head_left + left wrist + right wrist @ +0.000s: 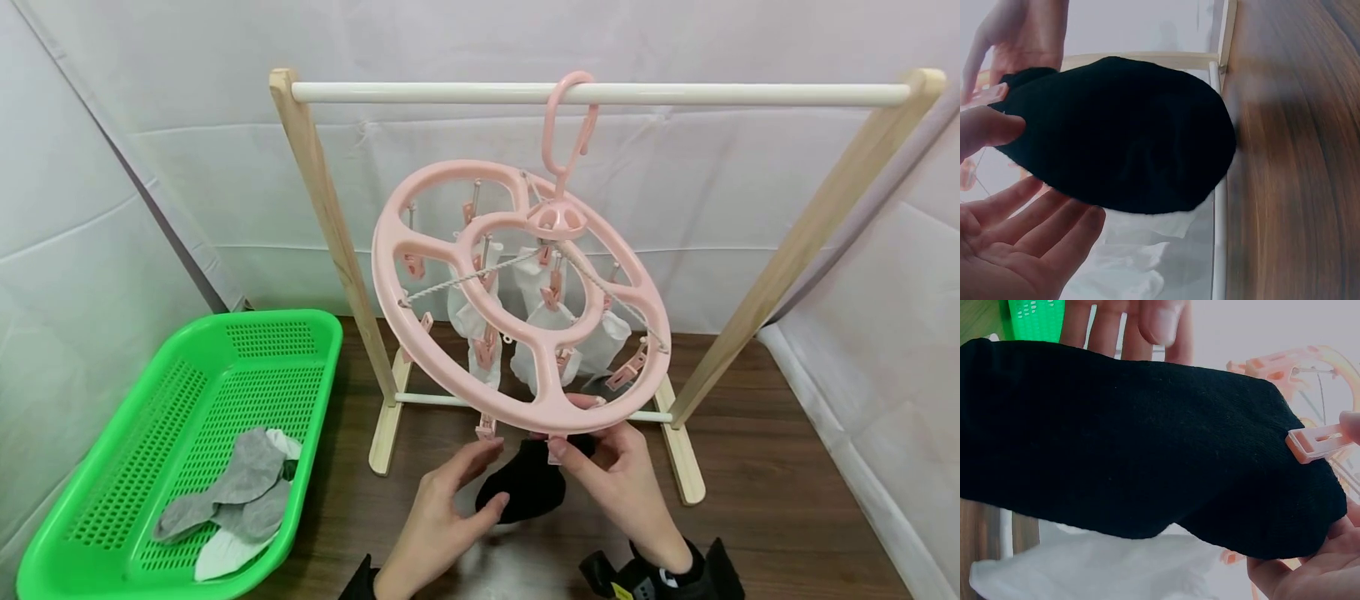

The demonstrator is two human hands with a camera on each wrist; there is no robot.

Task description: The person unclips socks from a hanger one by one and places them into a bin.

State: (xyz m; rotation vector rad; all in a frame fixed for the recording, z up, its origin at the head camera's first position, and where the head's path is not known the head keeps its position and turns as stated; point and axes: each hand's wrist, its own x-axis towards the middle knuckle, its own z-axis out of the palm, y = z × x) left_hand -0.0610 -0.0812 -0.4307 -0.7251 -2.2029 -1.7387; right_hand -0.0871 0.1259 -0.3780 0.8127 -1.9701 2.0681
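A black sock [528,483] hangs at the near edge of the round pink drying hanger [450,379], its lower end pointing down. My right hand [626,475] pinches a pink clip [1313,445] on the rim with its thumb, and that clip lies over the sock's edge in the right wrist view. Other right-hand fingers are at the sock's end, partly hidden. My left hand [442,504] is just left of the sock, fingers spread and fairly straight, thumb beside the fabric. In the left wrist view the sock [1129,137] covers much of the background.
The hanger hooks over the white bar [420,93] of a wooden rack [330,208]. Several white socks [540,321] hang from its inner clips. On the left, a green basket [60,508] holds grey socks [251,483] and white pieces. Dark wood floor [795,467] lies beneath.
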